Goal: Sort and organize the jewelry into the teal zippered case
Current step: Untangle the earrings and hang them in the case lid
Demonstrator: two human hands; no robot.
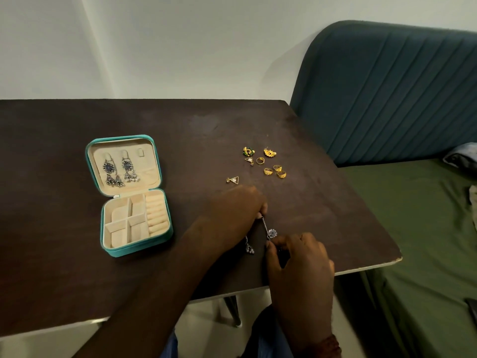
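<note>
1. Pinching the top of a silver earring between curled fingertips, the left hand grasps its chain end just above the table.
2. The right hand, fingers bent inward, grips the lower end of the same earring just under its round flower-shaped piece, so the chain runs taut and slanted between the two hands.
3. A small silver bell cluster dangles beneath the left hand; I cannot tell whether it belongs to that earring or is a separate piece.
4. The teal case lies open to the left of the hands, well apart from them, lid flat and pointing away.
5. Two silver drop earrings with blue centres hang side by side on the beige lid lining; the base shows square compartments and a column of ring rolls along its right side.
6. Beyond the hands lie loose pieces: a green-and-gold earring, a gold fan earring, two triangle earrings, and four gold rings close together.
7. The table is dark brown and scuffed, against a pale wall.
8. To the right stands a teal padded headboard over a green sheet.
</note>
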